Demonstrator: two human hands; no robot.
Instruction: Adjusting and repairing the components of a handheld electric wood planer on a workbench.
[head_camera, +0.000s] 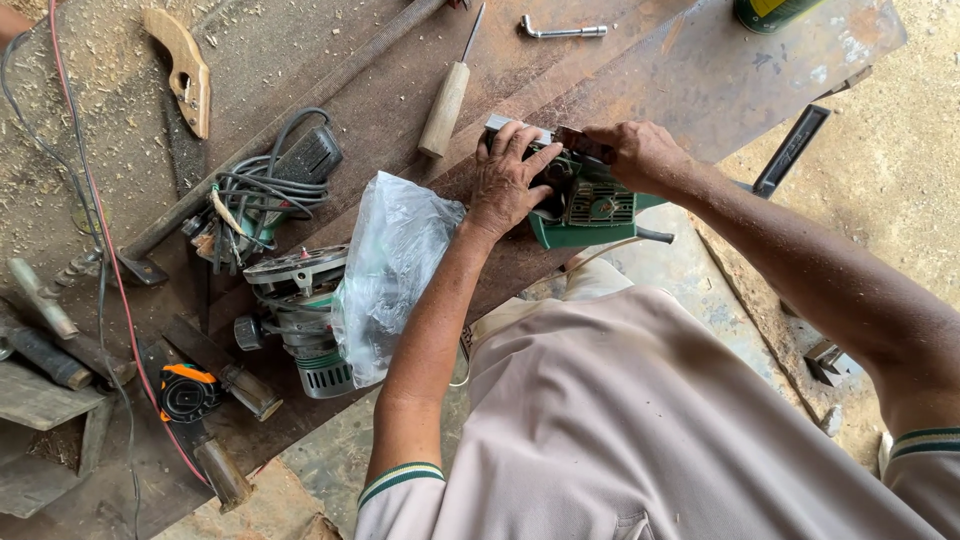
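A green power tool (590, 212) with a grey vented housing lies on the rusty brown workbench (700, 90) near its front edge. My left hand (508, 180) grips the tool's left side, fingers curled over its top. From the right, my right hand (645, 155) holds the upper end of the tool, fingers closed on a dark part there. A black cord stub sticks out of the tool to the right.
A clear plastic bag (390, 270) lies left of my hands, beside a router (300, 310) and a coiled black cable (270, 180). A wooden-handled file (448, 100), an L-shaped wrench (560, 30), a saw handle (185, 70) and an orange tape measure (188, 392) lie about.
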